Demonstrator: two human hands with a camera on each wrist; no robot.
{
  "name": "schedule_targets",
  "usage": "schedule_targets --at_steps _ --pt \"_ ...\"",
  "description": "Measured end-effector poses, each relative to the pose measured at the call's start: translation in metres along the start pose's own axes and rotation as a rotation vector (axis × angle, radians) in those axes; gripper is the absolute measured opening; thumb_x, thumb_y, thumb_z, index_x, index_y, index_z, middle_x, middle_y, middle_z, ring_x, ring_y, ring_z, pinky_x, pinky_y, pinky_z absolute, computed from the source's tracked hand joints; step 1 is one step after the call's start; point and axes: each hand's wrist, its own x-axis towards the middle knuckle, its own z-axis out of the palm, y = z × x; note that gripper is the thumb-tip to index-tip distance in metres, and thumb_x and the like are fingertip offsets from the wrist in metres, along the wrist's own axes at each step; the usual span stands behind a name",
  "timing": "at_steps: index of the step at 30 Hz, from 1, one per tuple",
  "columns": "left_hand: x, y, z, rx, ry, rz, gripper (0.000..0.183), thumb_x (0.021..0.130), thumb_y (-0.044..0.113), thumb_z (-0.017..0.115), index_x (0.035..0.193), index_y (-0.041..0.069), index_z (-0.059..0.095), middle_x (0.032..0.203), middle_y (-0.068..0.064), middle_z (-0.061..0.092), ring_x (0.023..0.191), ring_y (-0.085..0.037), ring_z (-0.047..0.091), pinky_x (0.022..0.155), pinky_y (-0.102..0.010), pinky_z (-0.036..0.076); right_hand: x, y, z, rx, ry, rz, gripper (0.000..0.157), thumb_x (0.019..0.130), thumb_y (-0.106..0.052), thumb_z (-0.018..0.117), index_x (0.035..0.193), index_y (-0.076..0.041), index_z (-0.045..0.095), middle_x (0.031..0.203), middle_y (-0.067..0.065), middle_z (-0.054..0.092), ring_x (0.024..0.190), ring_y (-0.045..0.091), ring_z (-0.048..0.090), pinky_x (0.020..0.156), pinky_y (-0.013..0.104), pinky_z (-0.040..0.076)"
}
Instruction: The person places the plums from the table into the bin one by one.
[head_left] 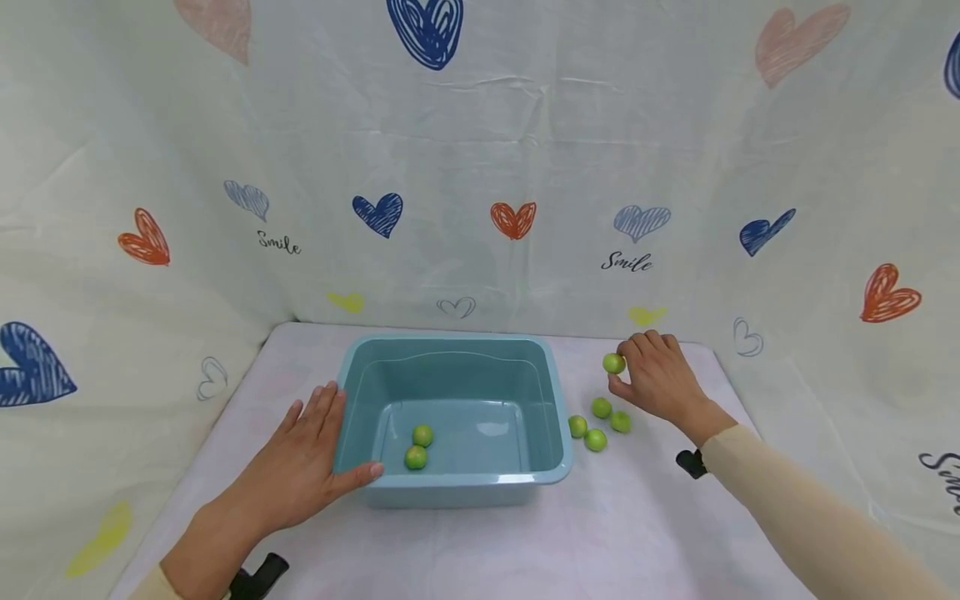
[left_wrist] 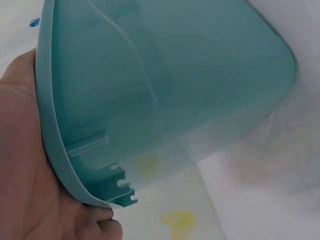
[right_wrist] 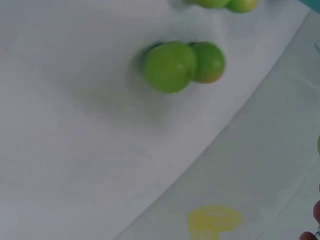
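Observation:
A pale blue plastic basin [head_left: 450, 492] stands on the table, with two small round green fruits [head_left: 416, 457] on its floor. My left hand [head_left: 300, 458] rests along the basin's left rim, fingers straight and the thumb over the front corner. In the left wrist view that hand [left_wrist: 25, 145] presses against the outside of the rim [left_wrist: 46, 105]. To the right of the basin, my right hand [head_left: 660, 379] pinches one green fruit [head_left: 613, 363] between thumb and fingers. Several more green fruits [head_left: 596, 440] lie below that hand, close to the basin's right side.
A white cloth covers the table [head_left: 450, 550]. Behind it and at both sides hangs a pale sheet [head_left: 555, 150] printed with hearts and the word Smile. The table's back edge meets this sheet just beyond the basin.

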Motion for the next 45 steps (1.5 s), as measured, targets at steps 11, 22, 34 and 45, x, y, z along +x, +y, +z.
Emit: schedule_targets --at_steps 11,22,34,45 --pt "-0.001 0.0 0.001 -0.007 -0.005 -0.007 0.122 0.092 0.081 0.056 0.161 -0.014 0.023 0.169 -0.035 0.021 0.157 -0.053 0.023 0.124 -0.071 0.022 0.057 -0.056 -0.058 0.134 0.026 -0.05 0.03 0.088 -0.034 0.074 0.098 -0.007 0.065 0.098 0.009 0.065 0.096 0.031 0.057 0.087 0.05 0.046" --pt "-0.001 0.0 0.002 -0.021 -0.013 -0.014 0.123 0.092 0.081 0.057 0.161 -0.014 0.021 0.17 -0.035 0.019 0.157 -0.053 0.023 0.124 -0.071 0.022 0.095 -0.117 -0.088 0.252 -0.051 -0.171 0.03 0.089 -0.037 0.071 0.103 -0.01 0.068 0.101 0.006 0.066 0.096 0.025 0.054 0.088 0.046 0.044" --pt "-0.001 -0.001 0.003 -0.027 -0.003 -0.007 0.124 0.091 0.081 0.058 0.161 -0.015 0.021 0.169 -0.035 0.02 0.156 -0.053 0.025 0.123 -0.071 0.023 0.127 -0.17 -0.079 0.285 -0.056 -0.284 0.031 0.091 -0.039 0.072 0.105 -0.011 0.069 0.097 0.0 0.062 0.096 0.021 0.053 0.084 0.04 0.044" --pt "0.0 -0.002 0.003 -0.045 -0.014 -0.019 0.126 0.09 0.083 0.057 0.162 -0.013 0.02 0.17 -0.034 0.019 0.157 -0.053 0.024 0.124 -0.071 0.022 0.138 -0.196 -0.055 0.257 -0.154 -0.319 0.031 0.095 -0.044 0.07 0.105 -0.014 0.067 0.097 -0.002 0.06 0.095 0.018 0.051 0.083 0.037 0.04"
